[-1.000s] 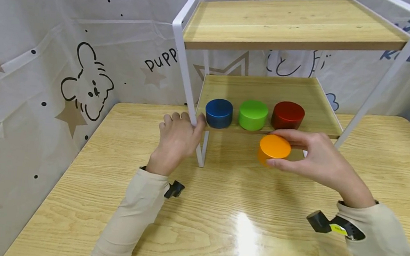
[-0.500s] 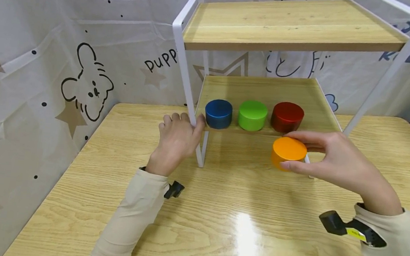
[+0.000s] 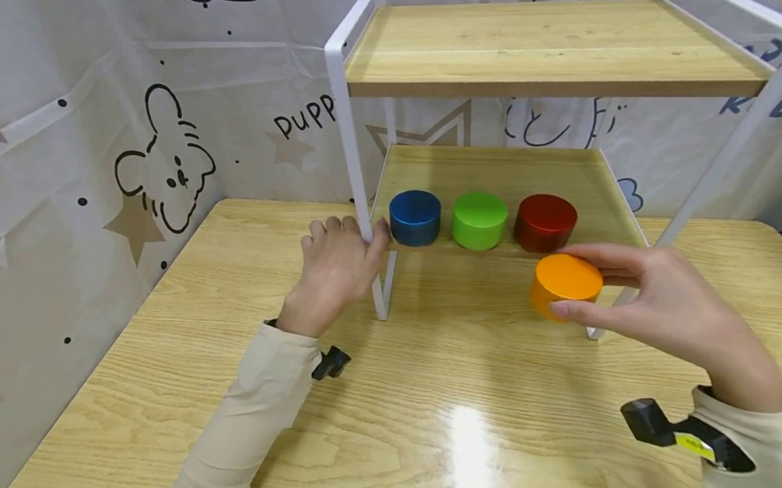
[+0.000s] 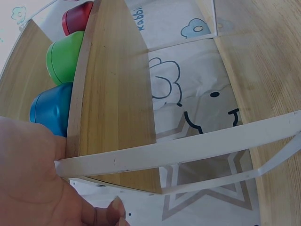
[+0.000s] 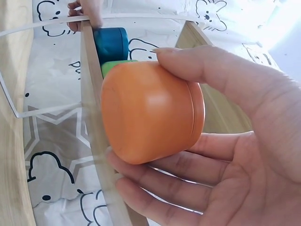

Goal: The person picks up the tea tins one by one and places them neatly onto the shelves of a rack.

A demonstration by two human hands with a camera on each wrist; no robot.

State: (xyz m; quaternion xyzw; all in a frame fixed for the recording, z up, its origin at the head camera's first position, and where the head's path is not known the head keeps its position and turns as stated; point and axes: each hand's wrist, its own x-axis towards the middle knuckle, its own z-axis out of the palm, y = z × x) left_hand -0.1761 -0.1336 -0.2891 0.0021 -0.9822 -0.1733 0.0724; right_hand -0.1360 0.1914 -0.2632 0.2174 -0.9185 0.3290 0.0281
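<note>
My right hand [image 3: 667,310] holds an orange round tin [image 3: 567,281] between thumb and fingers, in front of the lower board's right part. The right wrist view shows the orange tin's [image 5: 148,113] rounded base and lid seam. On the two-tier shelf's lower board [image 3: 498,164] stand a blue tin [image 3: 414,219], a green tin [image 3: 479,221] and a red tin [image 3: 544,223] in a row, left to right. Around the shelf's white left front post [image 3: 353,142], my left hand [image 3: 339,270] keeps its grip, thumb beside the blue tin.
The shelf's wooden top board [image 3: 559,44] spans above the tins. Its right front post [image 3: 709,172] rises behind my right hand. Below is a wood-grain table [image 3: 380,431]. A printed cloth [image 3: 256,105] hangs behind and to the left.
My right hand has moved to the right with the orange tin, from in front of the gap between green and red to right of the red tin. The left hand has stayed put.
</note>
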